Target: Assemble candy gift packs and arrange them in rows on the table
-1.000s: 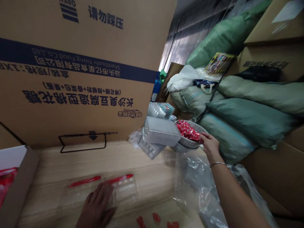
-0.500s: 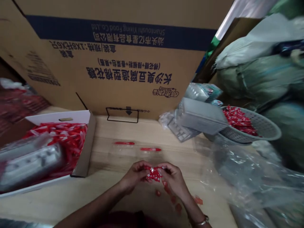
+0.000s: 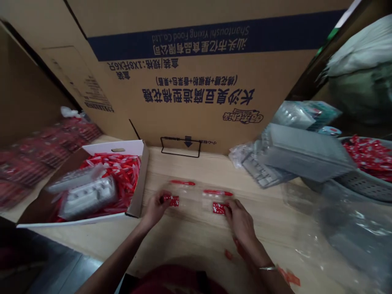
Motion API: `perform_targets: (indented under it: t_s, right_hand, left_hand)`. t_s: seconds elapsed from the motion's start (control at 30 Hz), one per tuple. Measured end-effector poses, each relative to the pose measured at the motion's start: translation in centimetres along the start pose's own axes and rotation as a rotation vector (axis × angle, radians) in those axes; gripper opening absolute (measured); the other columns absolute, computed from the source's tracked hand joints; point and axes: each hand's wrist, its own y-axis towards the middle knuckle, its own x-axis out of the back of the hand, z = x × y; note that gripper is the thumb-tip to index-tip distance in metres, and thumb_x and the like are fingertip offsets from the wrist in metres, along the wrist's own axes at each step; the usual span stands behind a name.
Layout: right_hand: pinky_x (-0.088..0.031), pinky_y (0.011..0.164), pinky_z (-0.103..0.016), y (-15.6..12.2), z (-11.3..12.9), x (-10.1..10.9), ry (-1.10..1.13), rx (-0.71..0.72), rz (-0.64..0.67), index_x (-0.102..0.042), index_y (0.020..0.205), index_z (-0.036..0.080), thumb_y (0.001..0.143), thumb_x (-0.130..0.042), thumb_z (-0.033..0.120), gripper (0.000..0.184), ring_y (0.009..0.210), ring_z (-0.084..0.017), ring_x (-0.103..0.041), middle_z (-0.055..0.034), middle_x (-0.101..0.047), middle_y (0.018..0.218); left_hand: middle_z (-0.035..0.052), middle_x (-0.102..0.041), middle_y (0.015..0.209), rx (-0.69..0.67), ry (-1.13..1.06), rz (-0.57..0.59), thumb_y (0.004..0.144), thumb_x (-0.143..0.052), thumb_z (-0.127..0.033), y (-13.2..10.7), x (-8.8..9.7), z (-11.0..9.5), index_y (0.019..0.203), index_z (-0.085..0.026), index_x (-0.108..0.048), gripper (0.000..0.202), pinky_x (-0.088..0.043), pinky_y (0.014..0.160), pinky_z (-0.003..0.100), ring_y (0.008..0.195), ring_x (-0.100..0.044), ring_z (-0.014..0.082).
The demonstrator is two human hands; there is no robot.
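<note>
Over the middle of the pale wood-grain surface lie 2 thin, clear plastic trays, the left tray just beside the right tray, their edges blurred. Each bears a slender, glossy red tube, the left tube and the right tube, along its far side. The fingers of the left hand pinch the outer end of a small, flat red packet with white flecks at the left tray. The fingers of the right hand grasp a matching packet at the right tray, just nearer than the tube. Whether either packet rests on the plastic, I cannot tell.

A tall, printed cardboard box, its lettering upside down, walls off the far side. To the left, a white-edged carton holds a heap of red tubes with clear molded trays on top; beyond it run blurred rows of red packs. To the right, a stack of clear trays partly hides a perforated gray basket of red packets, and crinkled clear sheeting covers the nearer area. Small red scraps lie near the right forearm, which bears a thin metal bracelet.
</note>
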Motion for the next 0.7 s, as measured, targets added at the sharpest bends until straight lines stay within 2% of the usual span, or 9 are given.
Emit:
perform_targets:
  t_s: [0.13,0.27,0.4,0.5,0.6,0.7]
  right_hand:
    - [-0.049,0.074,-0.030,-0.2,0.2,-0.1,-0.077,0.012,-0.024,-0.061,0.099,0.021,0.087,-0.044,0.021,0.021,0.088,-0.021,-0.062,-0.0065,-0.062,0.098]
    - [-0.049,0.074,-0.029,-0.1,0.2,-0.1,-0.092,0.007,-0.023,-0.060,0.095,0.021,0.088,-0.043,0.019,0.019,0.089,-0.020,-0.062,-0.0055,-0.063,0.096]
    - [-0.049,0.072,-0.028,-0.1,-0.1,-0.3,-0.058,0.033,-0.062,-0.059,0.094,0.021,0.088,-0.042,0.017,0.018,0.087,-0.019,-0.062,-0.0045,-0.063,0.095]
    - [-0.049,0.072,-0.029,-0.1,-0.3,-0.6,-0.020,0.053,-0.090,-0.059,0.093,0.022,0.088,-0.041,0.018,0.019,0.085,-0.020,-0.062,-0.0045,-0.063,0.094]
    - [-0.049,0.073,-0.031,0.0,-0.4,-0.8,0.014,0.046,-0.097,-0.060,0.092,0.021,0.087,-0.042,0.018,0.019,0.084,-0.021,-0.062,-0.0050,-0.063,0.092]
    - [-0.050,0.074,-0.032,0.0,-0.1,-0.8,0.033,0.013,-0.092,-0.061,0.092,0.021,0.085,-0.043,0.015,0.020,0.083,-0.021,-0.062,-0.0055,-0.063,0.091]
  left_hand:
    - [0.0006,-0.062,0.066,-0.083,0.285,0.039,0.070,-0.055,-0.016,0.8,-1.1,0.4,0.079,-0.015,-0.065,0.014,-0.040,0.057,0.023,0.059,-0.053,0.0127]
    - [0.0033,-0.064,0.077,-0.167,0.467,0.064,0.073,-0.055,-0.012,1.2,-2.1,0.1,0.082,-0.016,-0.068,0.017,-0.043,0.064,0.025,0.067,-0.058,0.0139]
    - [0.0022,-0.063,0.070,-0.119,0.459,0.084,0.073,-0.056,-0.011,2.0,-2.9,-0.6,0.075,-0.015,-0.068,0.013,-0.041,0.060,0.024,0.064,-0.058,0.0142]
    - [0.0021,-0.064,0.070,-0.113,0.432,0.035,0.077,-0.053,-0.010,2.9,-3.4,-0.8,0.078,-0.014,-0.068,0.015,-0.042,0.060,0.023,0.063,-0.059,0.0139]
    - [0.0037,-0.066,0.077,-0.226,0.585,0.027,0.075,-0.054,-0.008,3.6,-3.6,-0.5,0.075,-0.016,-0.069,0.017,-0.045,0.067,0.025,0.071,-0.060,0.0151]
    - [0.0064,-0.065,0.083,-0.438,0.763,-0.025,0.074,-0.057,-0.013,3.7,-3.5,0.4,0.073,-0.018,-0.070,0.014,-0.048,0.073,0.030,0.079,-0.060,0.0194]
